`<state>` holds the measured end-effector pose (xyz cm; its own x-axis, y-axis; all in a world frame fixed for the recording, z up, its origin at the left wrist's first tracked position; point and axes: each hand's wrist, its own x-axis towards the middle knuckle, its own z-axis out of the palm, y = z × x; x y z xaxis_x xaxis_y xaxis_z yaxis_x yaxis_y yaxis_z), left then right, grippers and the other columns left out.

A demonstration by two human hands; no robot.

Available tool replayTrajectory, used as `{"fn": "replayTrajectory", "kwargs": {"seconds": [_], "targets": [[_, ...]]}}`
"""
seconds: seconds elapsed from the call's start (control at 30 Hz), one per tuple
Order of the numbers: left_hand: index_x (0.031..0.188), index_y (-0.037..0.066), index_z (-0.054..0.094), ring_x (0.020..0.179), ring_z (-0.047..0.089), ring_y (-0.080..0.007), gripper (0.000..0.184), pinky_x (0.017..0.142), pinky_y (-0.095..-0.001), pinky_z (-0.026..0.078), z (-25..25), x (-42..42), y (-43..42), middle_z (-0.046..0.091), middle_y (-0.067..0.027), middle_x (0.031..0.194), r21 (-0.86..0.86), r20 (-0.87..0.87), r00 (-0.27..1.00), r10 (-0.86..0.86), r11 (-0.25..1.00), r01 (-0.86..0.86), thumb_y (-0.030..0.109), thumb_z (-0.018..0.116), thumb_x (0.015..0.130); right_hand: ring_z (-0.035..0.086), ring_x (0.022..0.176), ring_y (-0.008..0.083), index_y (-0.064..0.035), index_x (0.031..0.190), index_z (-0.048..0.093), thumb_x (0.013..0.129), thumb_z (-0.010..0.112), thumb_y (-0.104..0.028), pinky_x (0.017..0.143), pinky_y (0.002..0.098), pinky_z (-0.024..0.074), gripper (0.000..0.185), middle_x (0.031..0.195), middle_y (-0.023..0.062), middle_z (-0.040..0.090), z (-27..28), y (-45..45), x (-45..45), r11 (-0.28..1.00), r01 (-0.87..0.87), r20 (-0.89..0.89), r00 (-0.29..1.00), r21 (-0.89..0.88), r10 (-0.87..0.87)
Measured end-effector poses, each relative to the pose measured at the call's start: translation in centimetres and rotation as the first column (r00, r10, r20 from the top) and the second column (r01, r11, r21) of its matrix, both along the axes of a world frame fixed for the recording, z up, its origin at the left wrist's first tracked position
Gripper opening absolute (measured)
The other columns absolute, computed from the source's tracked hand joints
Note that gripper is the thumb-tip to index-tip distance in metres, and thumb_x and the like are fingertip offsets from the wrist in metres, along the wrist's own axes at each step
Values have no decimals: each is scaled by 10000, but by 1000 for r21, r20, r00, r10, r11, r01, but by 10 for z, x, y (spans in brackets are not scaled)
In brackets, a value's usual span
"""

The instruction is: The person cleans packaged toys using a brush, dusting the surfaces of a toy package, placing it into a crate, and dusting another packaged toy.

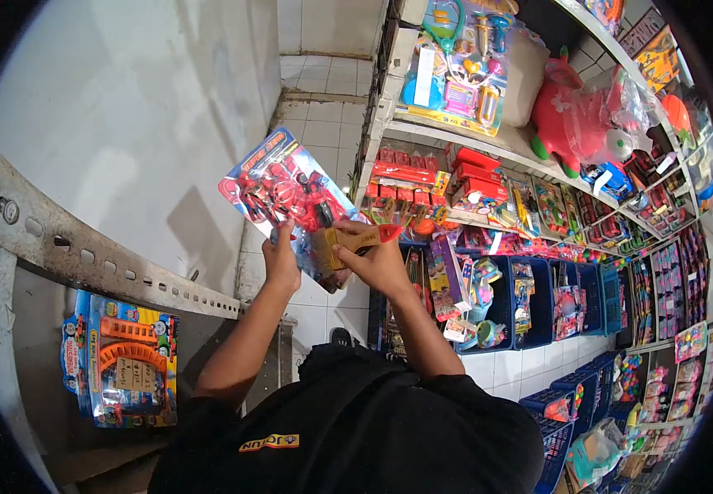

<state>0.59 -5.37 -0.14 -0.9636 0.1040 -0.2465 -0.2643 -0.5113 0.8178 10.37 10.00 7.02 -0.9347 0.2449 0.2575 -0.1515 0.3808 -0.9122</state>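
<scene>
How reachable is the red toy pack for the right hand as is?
Likely yes: the right hand holds a brush at the lower end of the toy pack, with nothing visible blocking the way.

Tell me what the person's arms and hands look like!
The left hand and right hand are bare, with no gloves or watch that I can see. Short black sleeves leave the forearms uncovered. They belong to a black shirt with a yellow patch that has lettering on it.
</scene>
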Motion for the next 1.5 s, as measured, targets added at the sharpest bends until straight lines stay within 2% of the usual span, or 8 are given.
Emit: {"fn": "replayTrajectory", "kwargs": {"seconds": [0.17, 0.3, 0.43, 0.53, 0.83, 1.1, 1.2, 1.5], "targets": [[1161, 77, 569, 973, 612, -200, 379, 871, -396, 501, 1, -6, -1, 609, -36, 1056, 214, 161, 980, -116, 974, 80, 314, 664, 881, 703, 896, 272, -18, 1067, 693, 768, 750, -134, 791, 358, 542, 326, 1025, 156, 706, 20, 9, 6, 978, -77, 52, 996, 195, 68], [1127, 44, 567, 902, 634, -202, 371, 799, -380, 534, -18, -15, -1, 607, -46, 975, 207, 197, 977, -84, 977, 42, 302, 666, 880, 690, 883, 264, -31, 1141, 665, 755, 766, -102, 806, 351, 532, 405, 1003, 139, 703, 46, 11, 18, 861, -395, 83, 917, 322, 390], [1111, 45, 573, 884, 637, -198, 344, 789, -374, 535, -19, -21, -2, 607, -53, 970, 141, 225, 973, -44, 990, 12, 287, 657, 881, 674, 911, 342, -47, 1108, 669, 773, 723, -190, 798, 373, 539, 368, 998, 167, 695, 42, 4, 31, 752, -462, 206, 886, 470, 416], [1098, 47, 577, 892, 639, -199, 336, 783, -377, 536, -24, -23, 1, 610, -51, 962, 281, 111, 992, -60, 959, 26, 294, 648, 882, 662, 875, 356, -33, 1040, 666, 788, 684, -204, 754, 400, 538, 305, 952, 170, 686, 38, -9, 30, 681, -580, 419, 809, 447, 413], [1174, 61, 574, 982, 627, -196, 395, 868, -373, 514, -5, -19, 0, 622, -37, 1068, 281, 77, 997, -20, 960, -3, 312, 655, 880, 635, 755, 276, -112, 1260, 599, 777, 674, -124, 627, 384, 523, 489, 874, 95, 574, -13, -46, 53, 730, -214, -106, 925, 649, 365], [1002, 52, 633, 844, 574, -147, 349, 781, -342, 480, -5, -17, -4, 599, -21, 929, 106, 97, 995, 3, 994, -13, 371, 661, 864, 640, 753, 259, -92, 1261, 597, 756, 677, -95, 611, 369, 518, 510, 857, 88, 560, -22, -63, 45, 722, -175, -97, 943, 670, 318], [887, 32, 638, 768, 525, -130, 371, 702, -325, 442, 13, -9, -8, 576, -15, 843, -370, -93, 996, -2, 928, -33, 403, 650, 864, 641, 755, 263, -96, 1257, 600, 746, 686, -85, 612, 374, 519, 518, 870, 91, 562, -14, -64, 38, 731, -132, -106, 957, 670, 270], [853, 20, 583, 699, 543, -136, 357, 659, -311, 445, -12, -9, -3, 579, -29, 767, -316, -231, 972, -30, 948, -46, 369, 656, 874, 648, 783, 310, -103, 1213, 614, 742, 692, -77, 629, 412, 532, 478, 921, 113, 571, -11, -60, 25, 782, -129, -37, 981, 610, 191]]}}
